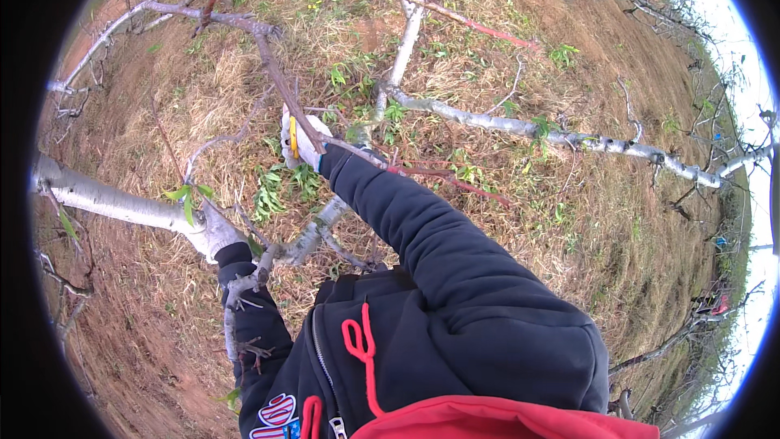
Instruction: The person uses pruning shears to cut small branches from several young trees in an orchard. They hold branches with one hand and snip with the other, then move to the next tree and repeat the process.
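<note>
My right hand, in a white glove, is closed around a yellow-handled hand tool, likely pruning shears; the blades cannot be made out. A brown branch crosses in front of this glove. On the left, my gloved left hand lies against a thick pale limb. Its fingers blend with the bark, so their grip cannot be made out. Thin twigs and a few green leaves are close to that glove. A knobbly grey branch passes over my left sleeve.
A pale limb stretches to the right, and a reddish branch arches across the top. Another reddish shoot extends above my right sleeve. Dry grass and cut leafy sprigs cover the ground.
</note>
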A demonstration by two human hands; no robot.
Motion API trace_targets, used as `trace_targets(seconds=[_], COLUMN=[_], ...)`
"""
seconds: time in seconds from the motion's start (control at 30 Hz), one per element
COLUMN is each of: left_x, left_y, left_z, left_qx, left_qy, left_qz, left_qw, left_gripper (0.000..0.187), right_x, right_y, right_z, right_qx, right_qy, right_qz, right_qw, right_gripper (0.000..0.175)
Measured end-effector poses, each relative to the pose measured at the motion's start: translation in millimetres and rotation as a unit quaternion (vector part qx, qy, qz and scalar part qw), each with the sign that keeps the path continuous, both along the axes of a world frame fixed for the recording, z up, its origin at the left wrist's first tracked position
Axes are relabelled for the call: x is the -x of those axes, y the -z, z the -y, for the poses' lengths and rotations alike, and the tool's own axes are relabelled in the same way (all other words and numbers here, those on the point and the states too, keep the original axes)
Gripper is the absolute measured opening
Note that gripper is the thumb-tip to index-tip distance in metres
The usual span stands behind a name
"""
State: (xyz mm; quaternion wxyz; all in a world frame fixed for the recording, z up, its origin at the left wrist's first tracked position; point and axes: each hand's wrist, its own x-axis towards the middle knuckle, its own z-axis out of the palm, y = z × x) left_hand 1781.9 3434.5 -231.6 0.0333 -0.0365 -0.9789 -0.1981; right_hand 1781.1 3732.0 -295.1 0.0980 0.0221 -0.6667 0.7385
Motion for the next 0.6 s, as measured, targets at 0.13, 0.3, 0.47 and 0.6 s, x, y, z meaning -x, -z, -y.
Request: trace_targets(seconds=[0.13, 0.3, 0.47, 0.6], left_x=[-1, 12, 1, -17], left_y=[-14, -13, -20, -45], left_z=[-5, -6, -10, -19], left_qx=[0.217, 0.351, -0.157, -0.278], left_qy=[0.03, 0.017, -0.102, -0.149], left_qz=[0.07, 0.019, -0.024, -0.053], left_qw=[0.973, 0.936, 0.982, 0.947], left_gripper=[0.057, 0.065, 0.059, 0.049], right_x=[-46, -117, -177, -236], right_y=[-65, -135, -162, -179], right_z=[16, 28, 23, 29], right_qx=[0.473, 0.425, 0.424, 0.274], right_qy=[-0.089, 0.003, -0.043, 0.069], right_qz=[0.076, 0.093, 0.125, 0.122], right_qw=[0.873, 0.901, 0.896, 0.952], right_gripper=[0.028, 0.027, 0.035, 0.063])
